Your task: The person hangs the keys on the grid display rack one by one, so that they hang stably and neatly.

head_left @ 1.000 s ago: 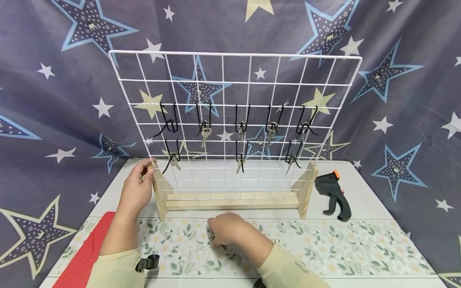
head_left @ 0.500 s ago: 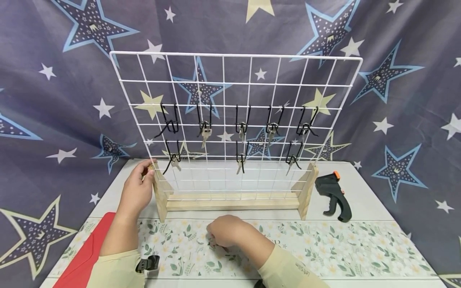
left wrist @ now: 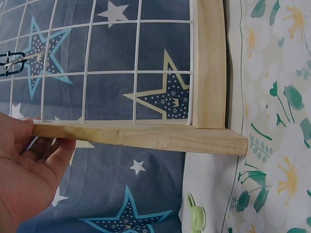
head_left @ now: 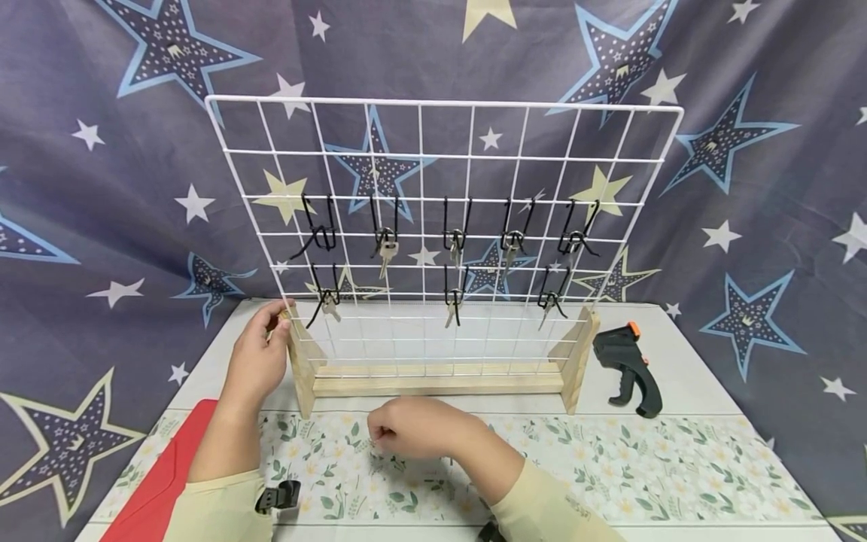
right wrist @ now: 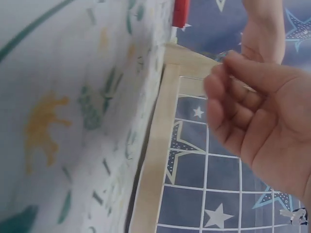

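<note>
Fingers of left hand grip wooden stand; right hand fingers curled, contents unclear.

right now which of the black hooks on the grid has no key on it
The top-row hook at far left. It hangs bare on the white wire grid, while the other hooks each seem to carry a key.
</note>
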A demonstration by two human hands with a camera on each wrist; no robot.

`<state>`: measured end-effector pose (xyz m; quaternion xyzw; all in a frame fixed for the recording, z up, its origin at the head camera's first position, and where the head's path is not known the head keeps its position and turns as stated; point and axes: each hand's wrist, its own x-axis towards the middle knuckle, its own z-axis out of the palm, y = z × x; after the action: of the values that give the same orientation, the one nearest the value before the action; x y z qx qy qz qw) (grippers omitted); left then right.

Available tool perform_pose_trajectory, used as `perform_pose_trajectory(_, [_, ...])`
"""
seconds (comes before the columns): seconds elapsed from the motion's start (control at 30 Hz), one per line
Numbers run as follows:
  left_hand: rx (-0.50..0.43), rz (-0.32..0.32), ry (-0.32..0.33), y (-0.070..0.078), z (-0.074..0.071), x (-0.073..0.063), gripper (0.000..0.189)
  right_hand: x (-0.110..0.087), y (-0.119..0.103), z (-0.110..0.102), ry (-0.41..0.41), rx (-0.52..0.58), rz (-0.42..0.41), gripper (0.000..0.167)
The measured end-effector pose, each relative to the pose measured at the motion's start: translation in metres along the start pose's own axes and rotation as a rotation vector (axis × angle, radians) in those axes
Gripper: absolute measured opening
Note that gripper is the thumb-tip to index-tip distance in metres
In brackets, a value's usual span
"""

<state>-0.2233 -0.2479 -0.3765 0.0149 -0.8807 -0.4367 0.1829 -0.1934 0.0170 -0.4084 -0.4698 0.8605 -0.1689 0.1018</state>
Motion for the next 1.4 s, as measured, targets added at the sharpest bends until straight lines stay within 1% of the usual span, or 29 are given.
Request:
perform_pose_trajectory(0.2, [-0.007,-0.001,-0.009,0.001,-0.001,-0.001,0.041,0.001,-0.006,-0.014,0.092,0.201,-0.061,0.009])
perform_pose_trajectory(0.37, [-0.006,-0.003,-0.014,0.001,-0.002,-0.001,0.041,0.000,-0.010,-0.024,0.157,0.452,-0.065,0.007])
perform_pose_trajectory(0.5, [-0.003,-0.005,-0.010,0.001,-0.001,0.000,0.041,-0.001,-0.013,-0.032,0.210,0.699,-0.073,0.006])
perform_pose_trajectory(0.6, [-0.001,-0.012,-0.007,0.001,-0.001,0.001,0.040,0.000,-0.015,-0.036,0.250,0.843,-0.114,0.007])
perform_pose_trajectory(0.73, [0.002,-0.017,-0.009,0.001,-0.001,0.000,0.040,0.002,-0.020,-0.041,0.318,0.977,-0.172,0.009])
perform_pose_trajectory(0.87, [0.000,-0.015,-0.003,0.001,0.000,0.000,0.040,0.005,-0.027,-0.049,0.400,1.082,-0.209,0.012])
perform_pose_trajectory(1.0, [0.001,-0.014,-0.001,0.001,0.000,0.000,0.040,0.008,-0.035,-0.059,0.464,1.156,-0.250,0.017])
perform_pose_trajectory(1.23, [0.004,-0.023,-0.005,0.001,0.000,0.000,0.040,0.015,-0.048,-0.077,0.538,1.232,-0.298,0.019])
perform_pose_trajectory(1.4, [-0.001,-0.031,-0.003,0.001,0.000,0.000,0.040,0.021,-0.053,-0.087,0.564,1.274,-0.335,0.019])
